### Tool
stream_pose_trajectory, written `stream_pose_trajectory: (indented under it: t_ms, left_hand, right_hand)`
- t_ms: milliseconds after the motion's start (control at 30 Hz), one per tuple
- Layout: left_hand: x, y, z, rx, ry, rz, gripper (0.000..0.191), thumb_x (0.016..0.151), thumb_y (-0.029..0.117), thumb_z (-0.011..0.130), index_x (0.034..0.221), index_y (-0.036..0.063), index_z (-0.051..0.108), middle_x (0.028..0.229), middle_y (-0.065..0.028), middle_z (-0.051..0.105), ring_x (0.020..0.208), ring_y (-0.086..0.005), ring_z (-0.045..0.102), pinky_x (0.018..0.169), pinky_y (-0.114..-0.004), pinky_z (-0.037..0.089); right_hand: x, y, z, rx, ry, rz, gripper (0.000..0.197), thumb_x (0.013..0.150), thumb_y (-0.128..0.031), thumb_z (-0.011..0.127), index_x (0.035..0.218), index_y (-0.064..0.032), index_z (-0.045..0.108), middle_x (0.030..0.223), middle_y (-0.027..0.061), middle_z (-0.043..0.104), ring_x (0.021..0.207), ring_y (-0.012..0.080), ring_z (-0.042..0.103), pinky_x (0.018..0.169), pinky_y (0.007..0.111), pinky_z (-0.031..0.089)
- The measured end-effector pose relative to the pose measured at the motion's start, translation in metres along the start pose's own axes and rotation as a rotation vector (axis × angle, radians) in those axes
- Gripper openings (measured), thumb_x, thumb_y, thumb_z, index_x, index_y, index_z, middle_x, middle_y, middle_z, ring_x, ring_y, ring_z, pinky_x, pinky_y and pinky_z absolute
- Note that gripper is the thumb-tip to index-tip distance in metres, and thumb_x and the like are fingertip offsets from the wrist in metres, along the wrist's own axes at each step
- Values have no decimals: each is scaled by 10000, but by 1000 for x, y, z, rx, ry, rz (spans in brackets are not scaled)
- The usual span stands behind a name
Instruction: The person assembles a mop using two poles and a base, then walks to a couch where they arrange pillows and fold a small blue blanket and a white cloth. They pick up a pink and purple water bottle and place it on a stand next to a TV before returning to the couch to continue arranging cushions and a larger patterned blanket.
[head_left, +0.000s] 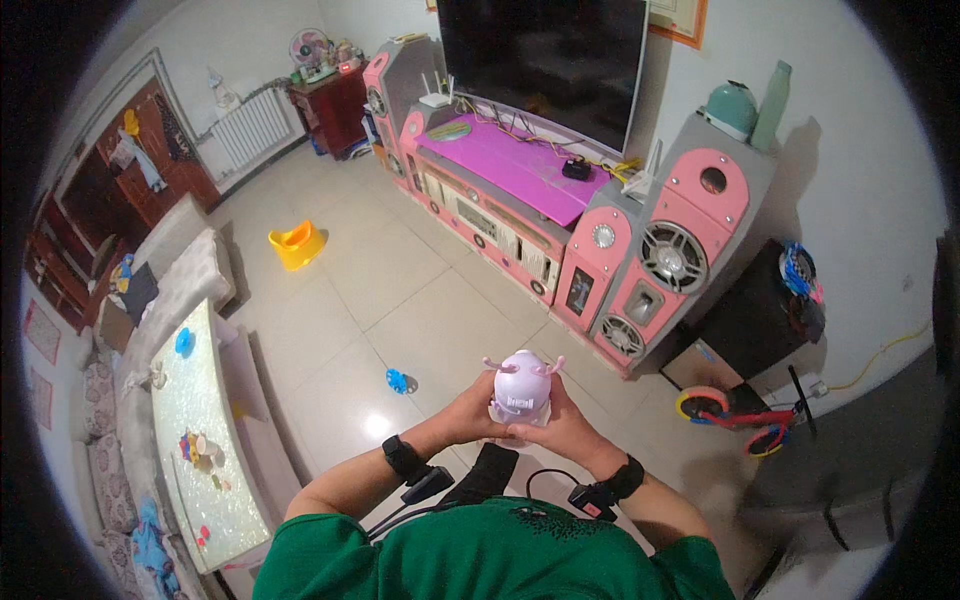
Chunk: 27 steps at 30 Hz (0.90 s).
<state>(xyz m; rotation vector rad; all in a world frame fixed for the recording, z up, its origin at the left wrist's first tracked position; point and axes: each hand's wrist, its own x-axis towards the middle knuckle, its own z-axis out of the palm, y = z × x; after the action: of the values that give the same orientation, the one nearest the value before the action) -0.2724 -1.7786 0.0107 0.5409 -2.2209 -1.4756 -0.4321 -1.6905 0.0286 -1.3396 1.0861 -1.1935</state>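
Observation:
Between both hands, in front of my body, is a rounded lavender plastic object (522, 381) with two pink antler-like prongs near its top. A small label with printing is on its upper surface. My left hand (478, 411) wraps around its left side. From the right, my right hand (568, 429) grips it, the thumbs close together at the near side. The lower part of the object is mostly hidden by the hands, so what it is exactly I cannot tell.
A blue toy piece (397, 381) and a yellow child's potty (297, 244) rest on the tiled floor. On the left stands a long coffee table (169, 390) with small items. Pink speakers (675, 247) flank the TV cabinet (480, 217). A red balance bike (750, 418) is at right.

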Motion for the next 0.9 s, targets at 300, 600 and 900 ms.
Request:
stream_pose_trajectory:
  t_ms: [300,600,900]
  left_hand:
    - [90,-59,-99,-149,47,6,792,582,176,767,1232,36,338,1167,-130,431,1103,-219,416,931,-345,338]
    - [158,-110,-150,-130,-63,-168,858,577,196,779,1273,52,298,1243,-111,416,1165,-229,386,969,-369,309]
    - [282,-138,-194,-13,34,-102,764,539,171,786,1180,37,392,1145,-129,451,1097,-251,414,939,-363,318]
  right_hand:
    - [144,10,-37,-166,25,6,785,634,-124,689,1272,-74,233,1168,125,425,1093,209,432,917,335,360]
    - [230,36,-72,-237,51,74,821,605,-159,692,1280,-55,237,1207,168,395,1141,277,394,952,366,313]
    - [333,56,-166,-199,-17,-37,787,632,-191,681,1276,-48,253,1181,189,404,1129,286,393,938,373,331]
